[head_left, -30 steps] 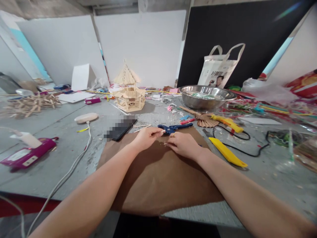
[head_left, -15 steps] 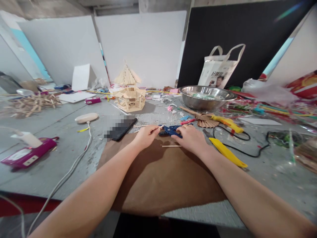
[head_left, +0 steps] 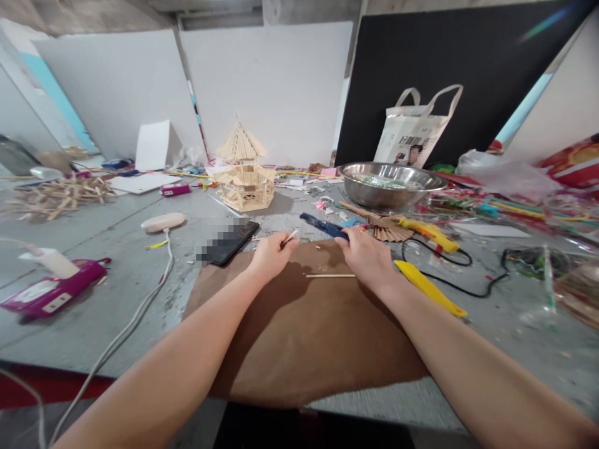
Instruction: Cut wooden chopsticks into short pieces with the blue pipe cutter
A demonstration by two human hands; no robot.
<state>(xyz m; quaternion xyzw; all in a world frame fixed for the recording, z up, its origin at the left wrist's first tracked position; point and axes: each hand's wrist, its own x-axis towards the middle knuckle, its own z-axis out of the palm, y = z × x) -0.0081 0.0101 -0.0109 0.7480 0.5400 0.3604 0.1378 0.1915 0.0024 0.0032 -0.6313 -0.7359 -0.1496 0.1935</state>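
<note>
My left hand [head_left: 270, 252] is closed in a pinch on a thin wooden stick [head_left: 289, 236] whose tip points up and right. My right hand [head_left: 365, 255] is closed round the handles of blue cutting pliers [head_left: 321, 225], lifted off the brown paper sheet [head_left: 299, 330] with the jaws pointing left and away. Another thin stick [head_left: 327, 275] lies on the paper just left of my right hand. Both hands hover over the far edge of the paper.
A black phone [head_left: 229, 242] lies left of my hands. Behind stand a stick-built pavilion model [head_left: 243, 171] and a steel bowl [head_left: 390, 183]. A yellow glue gun [head_left: 428, 231] with black cord, a yellow cutter [head_left: 429, 287], a folded paper fan [head_left: 386, 227] and a pink packet [head_left: 51, 292] are nearby.
My right hand left the stick on the paper, took hold of the blue pliers and lifted them off the paper. My left hand kept its stick and barely moved.
</note>
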